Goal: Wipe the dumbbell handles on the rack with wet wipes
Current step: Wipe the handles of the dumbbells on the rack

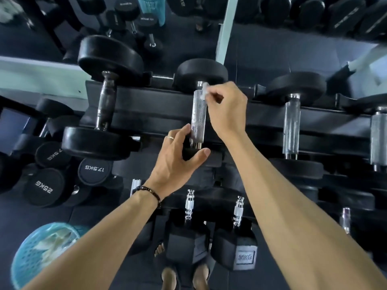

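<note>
A black dumbbell with a knurled chrome handle (198, 118) lies on the top tier of the black rack (146, 105), in the middle of the head view. My right hand (227, 107) pinches a small white wet wipe (204, 92) against the far end of that handle. My left hand (178, 158) grips the dumbbell's near black head, fingers beside the handle's near end and thumb under the head. A darker, worn-handled dumbbell (106, 103) lies to the left, and another chrome-handled one (291, 126) to the right.
Hex dumbbells (240, 245) stand on the lower tier below my arms. Round dumbbells marked 17.5KG (94, 170) and 25KG lie on the floor at left. A turquoise basket (41, 254) with crumpled wipes sits at lower left. A mirror runs behind the rack.
</note>
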`<state>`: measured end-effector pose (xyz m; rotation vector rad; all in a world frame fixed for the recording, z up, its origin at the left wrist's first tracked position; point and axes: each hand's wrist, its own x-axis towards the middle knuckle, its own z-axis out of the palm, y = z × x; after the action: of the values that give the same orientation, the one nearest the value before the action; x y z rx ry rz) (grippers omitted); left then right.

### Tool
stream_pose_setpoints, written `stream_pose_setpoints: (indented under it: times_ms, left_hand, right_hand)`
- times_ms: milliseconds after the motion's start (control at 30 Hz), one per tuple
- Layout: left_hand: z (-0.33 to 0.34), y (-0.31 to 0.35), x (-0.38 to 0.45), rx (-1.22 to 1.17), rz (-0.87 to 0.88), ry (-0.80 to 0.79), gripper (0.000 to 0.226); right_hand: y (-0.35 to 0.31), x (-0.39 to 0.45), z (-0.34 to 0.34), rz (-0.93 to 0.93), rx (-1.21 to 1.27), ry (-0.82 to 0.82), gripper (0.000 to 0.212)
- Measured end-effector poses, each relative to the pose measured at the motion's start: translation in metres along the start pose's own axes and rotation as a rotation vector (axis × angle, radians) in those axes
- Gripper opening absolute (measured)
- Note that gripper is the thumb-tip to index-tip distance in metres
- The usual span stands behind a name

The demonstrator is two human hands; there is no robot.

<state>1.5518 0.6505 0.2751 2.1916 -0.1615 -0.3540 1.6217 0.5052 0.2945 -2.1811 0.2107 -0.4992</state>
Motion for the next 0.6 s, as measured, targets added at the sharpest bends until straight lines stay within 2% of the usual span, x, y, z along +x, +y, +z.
stream_pose_setpoints:
  times_ms: [133,333,400,533,600]
  left_hand:
    - [0.003,0.0,0.0,-0.009,0.009,0.046,0.075]
    - [0.008,-0.001,0.0,-0.009,0.0,0.111,0.074]
    - [0.009,-0.002,0.0,-0.007,-0.001,0.128,0.075]
    - [0.01,-0.002,-0.001,-0.003,0.004,0.146,0.077]
    - [0.01,-0.002,-0.001,-0.005,0.0,0.15,0.076]
  right_hand:
    - [0.009,0.004,0.006,-0.059,-0.073,-0.059,0.015]
    - [0.023,-0.037,-0.021,-0.227,-0.096,-0.335,0.012]
    - [0.024,-0.027,-0.017,-0.212,-0.075,-0.303,0.014]
    - [0.018,0.001,0.0,-0.136,-0.022,-0.113,0.019]
    - [0.016,0.006,0.005,-0.094,-0.001,-0.084,0.021]
